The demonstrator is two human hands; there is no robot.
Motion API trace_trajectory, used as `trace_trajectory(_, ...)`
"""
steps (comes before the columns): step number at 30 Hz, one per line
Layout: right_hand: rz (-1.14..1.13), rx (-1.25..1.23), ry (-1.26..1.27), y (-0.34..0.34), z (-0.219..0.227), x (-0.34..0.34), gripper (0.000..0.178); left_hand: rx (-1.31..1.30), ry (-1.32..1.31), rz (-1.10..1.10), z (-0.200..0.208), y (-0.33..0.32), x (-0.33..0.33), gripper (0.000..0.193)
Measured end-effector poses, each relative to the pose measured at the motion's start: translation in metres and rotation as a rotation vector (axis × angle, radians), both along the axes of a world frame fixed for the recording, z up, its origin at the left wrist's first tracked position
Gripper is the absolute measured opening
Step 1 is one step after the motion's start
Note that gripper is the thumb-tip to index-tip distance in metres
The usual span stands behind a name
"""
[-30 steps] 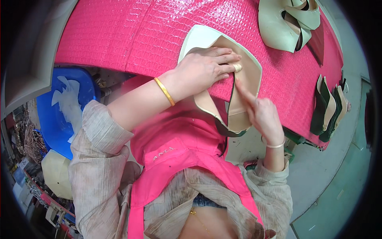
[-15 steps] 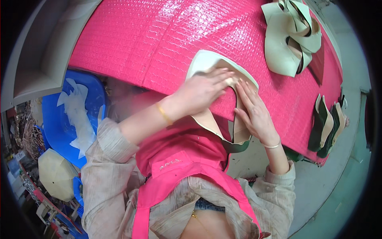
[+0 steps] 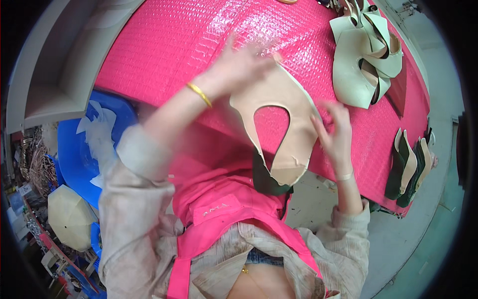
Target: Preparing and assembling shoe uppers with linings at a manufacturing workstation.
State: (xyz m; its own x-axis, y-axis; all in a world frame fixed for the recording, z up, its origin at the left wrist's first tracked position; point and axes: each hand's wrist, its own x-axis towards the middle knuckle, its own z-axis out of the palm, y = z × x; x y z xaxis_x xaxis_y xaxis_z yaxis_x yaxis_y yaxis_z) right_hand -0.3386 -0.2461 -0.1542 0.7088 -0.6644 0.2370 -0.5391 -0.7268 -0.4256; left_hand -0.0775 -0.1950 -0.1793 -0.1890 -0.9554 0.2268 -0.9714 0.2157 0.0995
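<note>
A shoe upper [image 3: 298, 114] lies on the pink-covered table, its beige lining facing up. It has a white outer rim, a long opening in the middle and a dark green heel end that hangs over the near table edge. My left hand [image 3: 244, 67] is over the far end of the upper, smeared by motion; whether its fingers grip anything is unclear. A small pale bit shows at its fingertips, too blurred to name. My right hand [image 3: 337, 130] is beside the upper's right edge, thumb and fingers apart, the thumb close to the rim.
Several white shoe uppers [image 3: 351, 74] are heaped at the far right of the pink table cover [image 3: 149, 60]. More green and beige uppers [image 3: 406, 169] stand at its right edge. Left are a grey open-fronted box [image 3: 55, 84], a blue chair [image 3: 74, 149] with crumpled white material, and a beige stool [image 3: 69, 219].
The upper has been opened out flat, lining up, where its sides were folded. My left hand has moved up and away; my right hand has shifted right, off the lining.
</note>
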Motion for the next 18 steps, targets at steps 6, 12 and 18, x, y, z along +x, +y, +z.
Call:
trace_trajectory(6,-0.009,0.884,-0.530,-0.005,-0.010,0.030,0.048,0.374,0.105,-0.157,0.074,0.083,-0.114,0.015)
trace_trajectory(12,-0.183,0.297,-0.168,0.010,-0.003,0.010,0.033,0.007,-0.271,-0.116,0.060,0.088,-0.053,0.011)
trace_trajectory(18,0.280,0.109,-0.210,0.041,-0.005,0.053,0.025,-0.168,-0.318,-0.027,0.005,0.106,-0.036,0.029)
